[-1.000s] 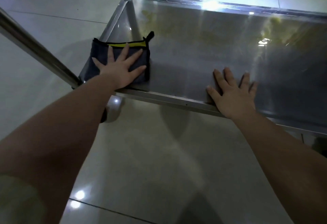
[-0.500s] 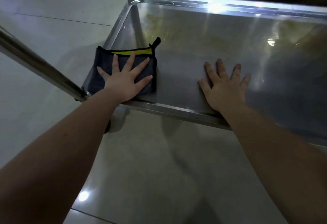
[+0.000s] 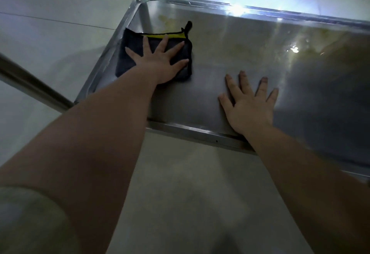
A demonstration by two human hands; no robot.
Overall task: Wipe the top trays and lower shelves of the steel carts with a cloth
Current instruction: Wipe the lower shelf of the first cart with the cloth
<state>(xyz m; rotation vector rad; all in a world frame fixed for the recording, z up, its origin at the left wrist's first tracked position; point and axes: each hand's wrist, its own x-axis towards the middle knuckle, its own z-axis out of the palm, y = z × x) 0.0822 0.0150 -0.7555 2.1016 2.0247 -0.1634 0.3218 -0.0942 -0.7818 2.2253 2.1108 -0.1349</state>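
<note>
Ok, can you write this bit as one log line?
left hand: pressing flat on dark cloth | right hand: flat on lower shelf | yellowish marks: beyond cloth

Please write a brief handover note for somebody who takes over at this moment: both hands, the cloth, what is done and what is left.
Left hand: flat, fingers spread, presses the cloth.
Right hand: flat on the bare shelf near its front edge, holds nothing.
Cloth: on the shelf, left side.
Done: cannot tell from the steel.
Left: yellowish stains behind the cloth and at far right.
</note>
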